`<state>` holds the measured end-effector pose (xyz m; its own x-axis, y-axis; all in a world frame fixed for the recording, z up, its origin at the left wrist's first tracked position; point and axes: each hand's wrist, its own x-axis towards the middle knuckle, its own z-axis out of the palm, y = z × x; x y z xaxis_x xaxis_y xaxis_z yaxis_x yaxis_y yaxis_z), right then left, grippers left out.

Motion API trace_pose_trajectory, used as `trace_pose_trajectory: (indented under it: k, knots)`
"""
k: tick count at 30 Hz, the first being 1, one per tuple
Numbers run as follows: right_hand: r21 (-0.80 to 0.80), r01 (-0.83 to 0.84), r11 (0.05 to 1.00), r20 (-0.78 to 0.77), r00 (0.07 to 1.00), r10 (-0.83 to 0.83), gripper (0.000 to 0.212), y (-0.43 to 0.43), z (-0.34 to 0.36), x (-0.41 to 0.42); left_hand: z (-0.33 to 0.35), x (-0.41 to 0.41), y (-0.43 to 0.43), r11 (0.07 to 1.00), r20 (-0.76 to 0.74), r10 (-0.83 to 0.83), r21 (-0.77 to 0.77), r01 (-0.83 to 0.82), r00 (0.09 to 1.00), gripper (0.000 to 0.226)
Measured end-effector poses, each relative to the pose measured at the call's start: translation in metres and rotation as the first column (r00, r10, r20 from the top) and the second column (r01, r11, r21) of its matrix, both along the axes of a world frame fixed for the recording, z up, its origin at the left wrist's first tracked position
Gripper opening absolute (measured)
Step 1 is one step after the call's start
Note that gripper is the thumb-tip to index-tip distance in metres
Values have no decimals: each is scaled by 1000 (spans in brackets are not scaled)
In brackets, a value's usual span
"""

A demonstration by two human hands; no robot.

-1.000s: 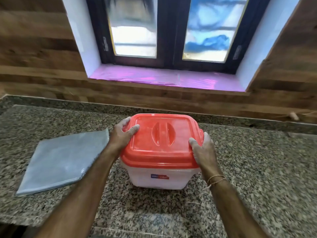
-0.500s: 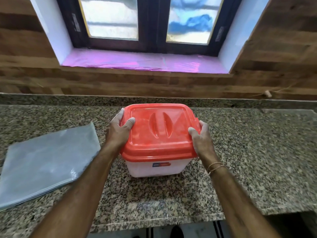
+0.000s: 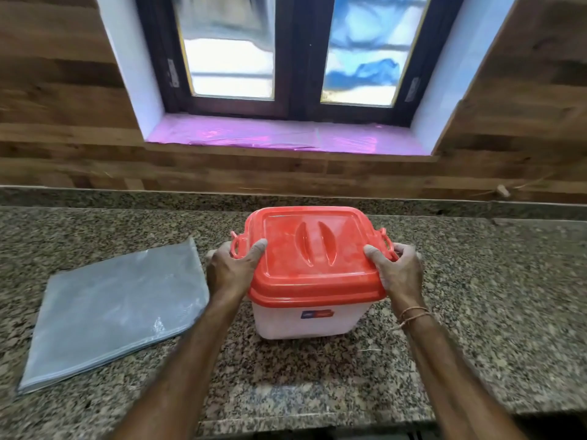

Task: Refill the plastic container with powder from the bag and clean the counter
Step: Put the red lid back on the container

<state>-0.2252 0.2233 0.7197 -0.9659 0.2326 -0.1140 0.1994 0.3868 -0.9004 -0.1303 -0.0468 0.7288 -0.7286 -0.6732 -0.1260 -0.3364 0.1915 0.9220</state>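
Note:
A white plastic container with a red lid stands on the granite counter, in the middle. The lid lies on top, and its two side clips stick outward and up. My left hand grips the lid's left edge at the clip, thumb on top. On the opposite side my right hand holds the right edge at the other clip, its thumb also on the lid. A flat grey plastic bag lies on the counter to the left, apart from the container.
A wood-panelled wall rises behind the counter, with a dark-framed window and a pink-lined sill. The counter's front edge runs close below my forearms. Bare granite extends to the right of the container.
The lid's side clips, hidden under my fingers before, now stand flipped outward. Both hands have shifted to grip the lid edges at the clips. The camera has tilted slightly.

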Motion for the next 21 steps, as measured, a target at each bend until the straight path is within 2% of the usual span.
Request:
trace_pose_trajectory:
  k: [1, 2, 3, 5, 6, 7, 8, 9, 10, 11, 12, 13, 15, 17, 21]
  knots:
    - [109, -9, 994, -35, 999, 13, 78, 1, 2, 1, 0, 0, 0, 999, 1, -32, 11, 32, 999, 81]
    - [122, -40, 992, -28, 999, 44, 72, 4, 5, 0, 1, 0, 0, 997, 3, -65, 50, 65, 998, 90]
    - [47, -95, 994, 1, 996, 95, 65, 7, 10, 0, 0, -2, -1, 993, 7, -93, 77, 92, 996, 96]
    - [-90, -192, 977, 81, 977, 200, 59, 11, 16, -4, 0, -3, 0, 988, 37, -148, 43, 146, 988, 93]
    - [-50, -242, 969, 88, 965, 246, 60, 11, 19, -6, 0, -3, 2, 985, 80, -170, -16, 172, 982, 88]
    - [58, -303, 951, 93, 950, 297, 62, 8, 21, -7, -2, -4, 3, 976, 120, -191, -84, 202, 974, 84]
    - [250, -347, 904, 92, 938, 334, 63, 3, 20, -9, -1, -5, 6, 960, 168, -207, -155, 234, 964, 80]
    - [442, -362, 821, 87, 928, 363, 64, -2, 19, -10, 0, -5, 9, 938, 200, -214, -230, 258, 956, 78]
    - [576, -351, 738, 85, 924, 373, 64, -6, 19, -10, 2, -5, 12, 923, 233, -210, -271, 271, 949, 76]
    - [626, -333, 705, 73, 925, 372, 65, -10, 19, -11, 1, -6, 14, 915, 247, -203, -297, 273, 948, 76]
    - [625, -330, 708, 76, 928, 366, 66, -8, 16, -15, 2, -6, 14, 916, 253, -212, -286, 282, 944, 76]
    - [566, -343, 750, 88, 929, 358, 71, -6, 14, -15, 2, -3, 15, 924, 227, -220, -263, 277, 949, 78]
    - [286, -342, 895, 106, 940, 325, 86, 3, 6, -22, 2, -2, 17, 951, 153, -208, -200, 236, 966, 81]
    - [79, -317, 945, 82, 947, 311, 82, 7, 1, -23, 3, -5, 16, 968, 115, -162, -173, 180, 980, 82]
    - [58, -300, 952, -16, 953, 301, 60, -3, 7, -60, 11, -45, 9, 984, 98, -100, -140, 113, 990, 81]
